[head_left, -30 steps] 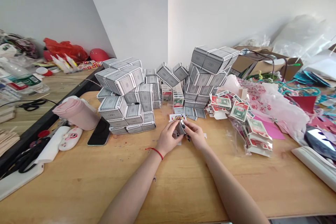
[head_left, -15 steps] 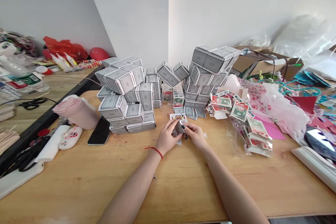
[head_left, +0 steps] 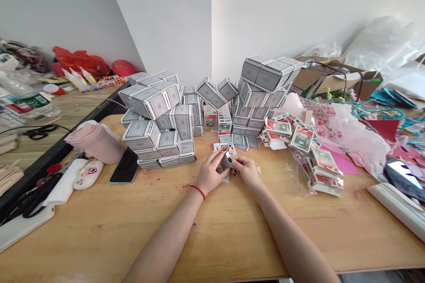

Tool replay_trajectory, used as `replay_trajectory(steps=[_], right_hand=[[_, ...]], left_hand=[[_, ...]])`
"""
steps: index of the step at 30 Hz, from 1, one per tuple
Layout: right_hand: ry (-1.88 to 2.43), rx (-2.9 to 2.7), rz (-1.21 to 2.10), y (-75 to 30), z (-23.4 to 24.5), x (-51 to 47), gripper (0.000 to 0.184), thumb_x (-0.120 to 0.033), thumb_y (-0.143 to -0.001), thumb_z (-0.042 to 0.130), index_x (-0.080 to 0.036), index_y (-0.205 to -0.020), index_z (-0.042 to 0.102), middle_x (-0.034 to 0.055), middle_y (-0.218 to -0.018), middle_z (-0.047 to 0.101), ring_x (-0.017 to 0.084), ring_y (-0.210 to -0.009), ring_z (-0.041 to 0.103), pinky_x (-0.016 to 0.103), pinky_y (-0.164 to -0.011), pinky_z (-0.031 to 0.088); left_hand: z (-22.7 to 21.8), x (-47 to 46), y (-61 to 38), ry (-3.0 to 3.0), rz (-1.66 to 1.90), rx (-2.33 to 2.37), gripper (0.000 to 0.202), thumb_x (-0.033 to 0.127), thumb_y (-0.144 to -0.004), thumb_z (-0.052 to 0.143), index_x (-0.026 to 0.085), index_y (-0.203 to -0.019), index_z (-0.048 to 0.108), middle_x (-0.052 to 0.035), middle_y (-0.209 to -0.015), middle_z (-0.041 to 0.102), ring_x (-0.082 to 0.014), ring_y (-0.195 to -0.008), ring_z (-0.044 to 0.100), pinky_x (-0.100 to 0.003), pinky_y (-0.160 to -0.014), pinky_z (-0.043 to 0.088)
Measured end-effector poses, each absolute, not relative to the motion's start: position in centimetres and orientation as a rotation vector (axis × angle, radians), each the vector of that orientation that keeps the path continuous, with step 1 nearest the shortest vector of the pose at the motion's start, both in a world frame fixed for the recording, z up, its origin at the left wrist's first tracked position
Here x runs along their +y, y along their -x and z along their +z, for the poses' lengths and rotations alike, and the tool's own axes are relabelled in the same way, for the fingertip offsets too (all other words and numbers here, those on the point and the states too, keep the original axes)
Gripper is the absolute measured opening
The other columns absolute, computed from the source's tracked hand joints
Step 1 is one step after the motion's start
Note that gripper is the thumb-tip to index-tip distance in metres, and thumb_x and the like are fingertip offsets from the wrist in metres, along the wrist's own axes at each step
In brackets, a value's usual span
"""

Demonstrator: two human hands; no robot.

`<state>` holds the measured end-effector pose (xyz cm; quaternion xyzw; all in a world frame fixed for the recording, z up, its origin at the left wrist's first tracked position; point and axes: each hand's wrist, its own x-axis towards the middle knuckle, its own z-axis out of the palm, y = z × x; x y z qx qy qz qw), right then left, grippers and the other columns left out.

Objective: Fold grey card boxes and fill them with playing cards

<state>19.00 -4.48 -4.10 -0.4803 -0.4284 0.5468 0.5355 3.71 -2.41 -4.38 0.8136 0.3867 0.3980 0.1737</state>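
My left hand (head_left: 211,171) and my right hand (head_left: 245,169) meet at the middle of the wooden table (head_left: 212,230), both closed round a small deck of playing cards (head_left: 227,159). A red string circles my left wrist. A face-up card (head_left: 225,147) lies on the table just beyond my fingers. Behind it rise piles of grey-backed card decks, one on the left (head_left: 158,119) and one on the right (head_left: 262,93). Flat red and green card boxes (head_left: 300,139) spill from a clear bag at the right.
A black phone (head_left: 125,166), a pink roll (head_left: 96,141) and a white case (head_left: 86,174) lie left of the piles. Scissors (head_left: 28,201) lie at the far left. Plastic bags (head_left: 345,128) and paper clutter fill the right side. A second desk stands at the left.
Both hands stay in the same spot with the deck; only the fingers shift slightly. The view has drifted a little.
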Motion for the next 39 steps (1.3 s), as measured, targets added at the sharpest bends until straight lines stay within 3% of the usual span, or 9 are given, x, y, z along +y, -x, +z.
replay_trajectory(steps=[18,32,39], right_hand=[[1.27,-1.172,1.062,-18.96,-4.5,-4.45,0.037,-0.052,-0.067,0.06,-0.016,-0.075,0.062,0.004,-0.063,0.061,0.013,-0.048,0.05,0.024,-0.044,0.041],[1.339,-1.257,0.854,-18.72,-4.59,-4.76,0.031,-0.047,-0.072,0.056,-0.017,-0.07,0.061,0.0048,-0.065,0.063,0.013,-0.048,0.051,0.025,-0.045,0.04],[1.382,-1.202,0.86,-18.72,-4.93,-4.6,0.031,-0.049,-0.07,0.057,-0.019,-0.064,0.059,0.0008,-0.048,0.057,0.013,-0.038,0.048,0.025,-0.038,0.038]], left_hand=[[-4.78,-2.42,-3.81,-2.305,1.135,1.086,0.053,0.025,-0.072,0.061,0.024,-0.123,0.044,-0.0076,-0.119,0.052,-0.0215,-0.108,0.053,-0.038,-0.092,0.046],[-4.58,-2.47,-3.71,-2.314,1.129,1.051,0.054,0.025,-0.072,0.061,0.023,-0.124,0.043,-0.0082,-0.119,0.052,-0.0213,-0.11,0.051,-0.039,-0.094,0.045],[-4.89,-2.43,-3.73,-2.374,1.098,1.035,0.057,0.023,-0.072,0.06,0.025,-0.126,0.041,-0.0079,-0.122,0.049,-0.0218,-0.112,0.05,-0.039,-0.094,0.045]])
